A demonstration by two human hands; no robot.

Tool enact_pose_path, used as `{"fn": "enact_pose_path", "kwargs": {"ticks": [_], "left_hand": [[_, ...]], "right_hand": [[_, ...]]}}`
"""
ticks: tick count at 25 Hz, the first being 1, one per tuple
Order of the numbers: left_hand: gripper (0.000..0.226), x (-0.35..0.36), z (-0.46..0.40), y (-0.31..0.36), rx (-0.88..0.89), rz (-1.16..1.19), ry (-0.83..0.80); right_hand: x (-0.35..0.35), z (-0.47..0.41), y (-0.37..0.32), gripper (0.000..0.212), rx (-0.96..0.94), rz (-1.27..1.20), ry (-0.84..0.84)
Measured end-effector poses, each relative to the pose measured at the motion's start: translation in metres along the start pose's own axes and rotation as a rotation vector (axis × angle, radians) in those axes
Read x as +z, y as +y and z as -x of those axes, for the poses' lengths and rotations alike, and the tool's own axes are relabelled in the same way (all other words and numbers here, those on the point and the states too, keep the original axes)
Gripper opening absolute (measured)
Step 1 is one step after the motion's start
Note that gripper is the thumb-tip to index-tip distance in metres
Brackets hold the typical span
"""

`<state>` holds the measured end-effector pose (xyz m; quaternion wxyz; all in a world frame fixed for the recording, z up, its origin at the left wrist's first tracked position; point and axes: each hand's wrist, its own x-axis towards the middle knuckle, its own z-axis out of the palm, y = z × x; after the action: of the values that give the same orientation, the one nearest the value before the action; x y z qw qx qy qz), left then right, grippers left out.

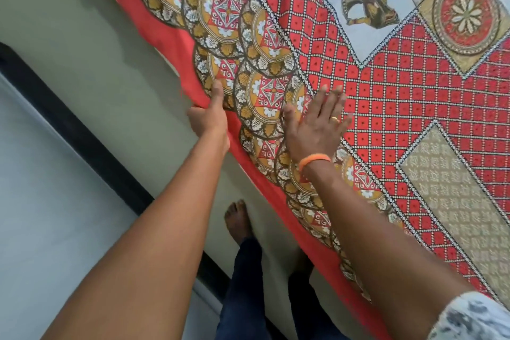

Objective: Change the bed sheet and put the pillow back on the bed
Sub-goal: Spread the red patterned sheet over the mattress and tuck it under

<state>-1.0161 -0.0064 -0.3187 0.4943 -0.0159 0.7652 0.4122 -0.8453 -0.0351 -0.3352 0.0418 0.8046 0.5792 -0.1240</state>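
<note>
Two bare arms are being stretched out over the bed sheet (386,96), its red edge being pinched between thumb and curled fingers of the left hand (211,116) while the right hand (317,121) is being laid flat on it, fingers straight and slightly apart.

Head view, looking steeply down, close over bed sheet (386,85) edge, floor (41,201) below
</note>
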Motion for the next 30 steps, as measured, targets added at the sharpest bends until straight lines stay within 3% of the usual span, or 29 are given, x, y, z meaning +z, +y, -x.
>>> {"fn": "enact_pose_path", "kwargs": {"ticks": [2, 3, 5, 7, 9, 11, 14, 15, 17, 19, 23, 26, 30], "left_hand": [[0.028, -0.014, -0.018, -0.002, 0.097, 0.052, 0.02], [0.02, -0.021, -0.025, -0.006, 0.137, 0.066, 0.019], [0.017, -0.037, -0.03, -0.004, 0.162, 0.06, 0.004], [0.013, -0.046, -0.037, -0.002, 0.058, 0.079, -0.004], [0.01, -0.053, -0.044, 0.003, -0.087, 0.034, 0.025], [0.016, -0.062, -0.054, 0.01, -0.09, -0.067, 0.066], [0.01, -0.052, -0.074, 0.051, -0.01, 0.037, 0.023], [0.023, -0.04, -0.081, 0.069, 0.005, 0.074, -0.001], [0.056, -0.015, -0.095, 0.106, 0.066, 0.005, 0.019], [0.073, 0.006, -0.105, 0.132, 0.118, -0.066, 0.144], [0.103, 0.023, -0.129, 0.157, -0.019, -0.294, 0.306], [0.093, 0.024, -0.144, 0.156, 0.059, -0.278, 0.291], [0.048, 0.001, -0.152, 0.162, 0.209, -0.218, 0.263]], "right_hand": [[0.005, 0.021, -0.038, 0.083, -0.296, 0.096, -0.028], [0.009, 0.034, -0.055, 0.079, -0.439, 0.117, -0.036], [0.019, 0.058, -0.085, 0.07, -0.693, 0.119, -0.071], [0.018, 0.065, -0.101, 0.058, -0.852, 0.011, -0.121], [0.003, 0.053, -0.104, 0.032, -0.921, -0.241, -0.006], [-0.013, 0.029, -0.096, 0.019, -0.759, -0.461, 0.167], [-0.021, -0.028, -0.093, 0.06, -0.292, -0.263, 0.128], [-0.018, -0.044, -0.097, 0.073, -0.208, -0.142, 0.056], [-0.011, -0.062, -0.113, 0.082, -0.227, 0.015, -0.055], [-0.011, -0.07, -0.134, 0.084, -0.32, 0.045, -0.08], [-0.014, -0.084, -0.153, 0.08, -0.337, 0.053, -0.069], [-0.014, -0.086, -0.158, 0.08, -0.313, 0.053, -0.082], [-0.017, -0.085, -0.161, 0.083, -0.282, 0.058, -0.094]]}}
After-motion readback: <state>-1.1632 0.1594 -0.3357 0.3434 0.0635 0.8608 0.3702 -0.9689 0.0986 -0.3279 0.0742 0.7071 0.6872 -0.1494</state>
